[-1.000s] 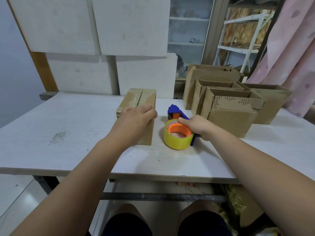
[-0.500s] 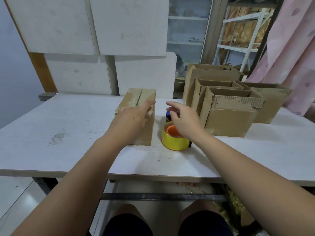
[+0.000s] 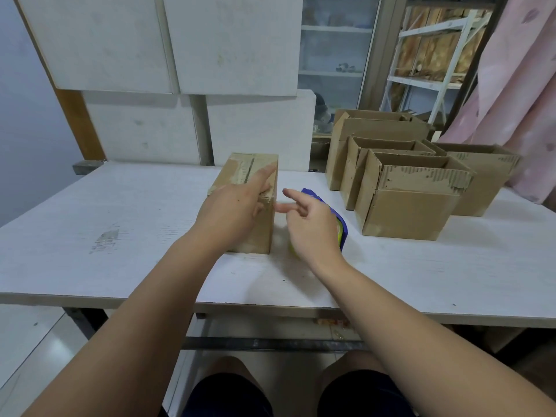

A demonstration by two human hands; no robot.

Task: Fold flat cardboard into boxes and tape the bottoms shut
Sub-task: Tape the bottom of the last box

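Taped side up, the box lies on the tabletop, long axis running away from the person — the left grip rests on top, fingers straight, forefinger pointing along its length. The right grip, loosely spread and empty, hovers over the tape gun, the box just to its left — a short reach, likely, for either hand.

Under the left hand: taped box, matt brown cardboard with smooth tape strips. Behind the right hand: tape dispenser, glossy blue plastic. Further right: open boxes, rough torn corrugated edges. Beneath both: table, matt, scuffed white.
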